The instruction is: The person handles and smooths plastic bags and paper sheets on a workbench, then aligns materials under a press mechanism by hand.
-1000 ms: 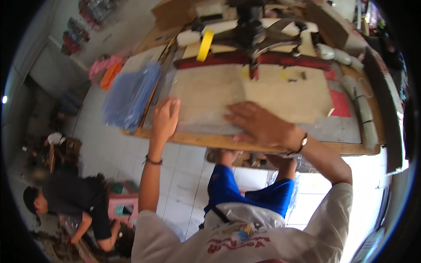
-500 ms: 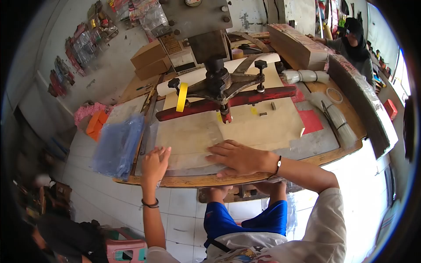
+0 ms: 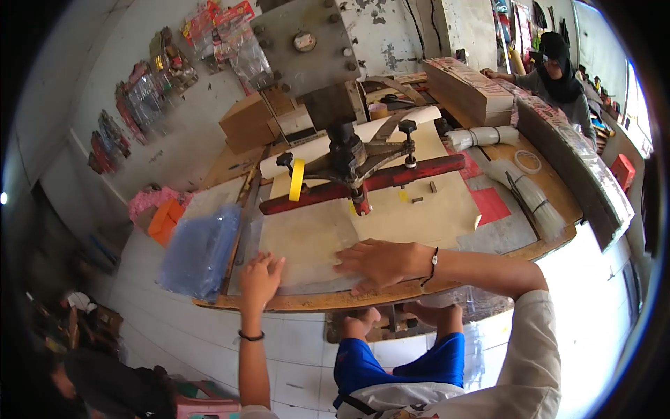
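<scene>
My left hand (image 3: 261, 283) rests palm down near the front left of the work surface, fingers stretched out. Under its fingers is the edge of a thin clear plastic sheet (image 3: 300, 260), see-through and hard to trace. My right hand (image 3: 380, 262) lies flat on the same area, fingers extended to the left over the tan paper (image 3: 426, 222). Above the paper hangs a press head with a long red bar (image 3: 412, 176), and a yellow tape roll (image 3: 296, 180) hangs on its left knob. Neither hand grips anything that I can see.
A stack of bluish plastic bags (image 3: 199, 255) lies at the left edge. Two small metal pieces, one a small block (image 3: 417, 200), sit on the paper. Bundled clear plastic (image 3: 530, 199) and a long dark-sided stack (image 3: 572, 167) flank the right. Another person (image 3: 558, 80) is at the back right.
The camera view has tilted upward, so the bench sits lower and more of the press shows. Both hands stay at nearly the same spots on the sheet.
</scene>
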Motion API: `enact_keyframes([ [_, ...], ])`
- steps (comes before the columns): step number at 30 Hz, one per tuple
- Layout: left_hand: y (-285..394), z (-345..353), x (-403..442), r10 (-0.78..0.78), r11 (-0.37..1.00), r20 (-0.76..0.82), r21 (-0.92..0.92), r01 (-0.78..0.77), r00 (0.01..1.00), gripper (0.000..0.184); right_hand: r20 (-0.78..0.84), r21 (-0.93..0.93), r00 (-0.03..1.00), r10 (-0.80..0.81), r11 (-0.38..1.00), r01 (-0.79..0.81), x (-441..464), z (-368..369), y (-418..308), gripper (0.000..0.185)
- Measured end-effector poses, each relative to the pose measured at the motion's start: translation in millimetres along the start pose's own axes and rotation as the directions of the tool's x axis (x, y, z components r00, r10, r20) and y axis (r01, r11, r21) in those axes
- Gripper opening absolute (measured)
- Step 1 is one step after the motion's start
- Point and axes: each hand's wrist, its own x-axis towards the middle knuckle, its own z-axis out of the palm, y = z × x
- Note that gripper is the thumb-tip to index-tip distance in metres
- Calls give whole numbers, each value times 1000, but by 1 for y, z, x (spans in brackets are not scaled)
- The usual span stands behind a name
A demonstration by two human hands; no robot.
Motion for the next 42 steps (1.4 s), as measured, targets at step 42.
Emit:
enact_keyframes([
  [42,5,-1,29,-89,996,301,14,89,949,76,-283,34,956,-82,995,95,13,7,18,60],
])
